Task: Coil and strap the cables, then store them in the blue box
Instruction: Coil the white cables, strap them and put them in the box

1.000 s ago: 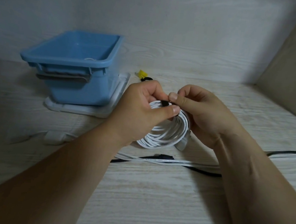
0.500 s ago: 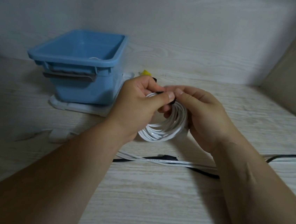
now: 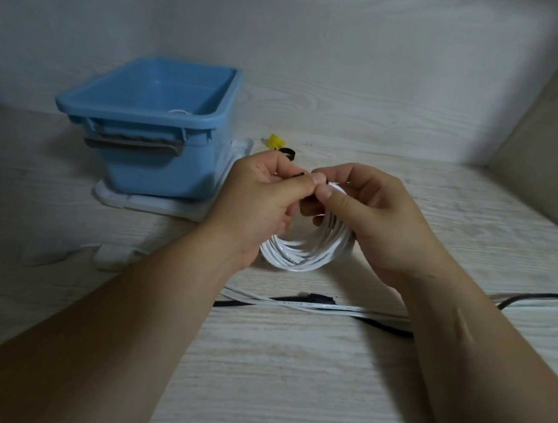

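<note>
Both hands meet over the middle of the pale wooden table [image 3: 287, 384], at the top of a coiled white cable [image 3: 300, 253]. The coil hangs between them, and I cannot tell whether its lowest loops touch the tabletop. The left hand [image 3: 257, 205] has its fingers curled in, with thumb and forefinger pinching a black strap [image 3: 298, 175] at the coil's top. The right hand [image 3: 370, 217] is curled round the coil's right side, its thumb tip pressed down just beside the strap.

The blue box [image 3: 162, 130] stands to the left and farther back on a flat white tray [image 3: 154, 204], apart from the coil. A bit of something white shows inside it. Behind the hands lie a small yellow piece [image 3: 274, 141] and a black loop [image 3: 289, 152]. Nearer, 2 loose leads, a white cable [image 3: 329, 307] and a black cable [image 3: 389, 328], stretch across the table.
</note>
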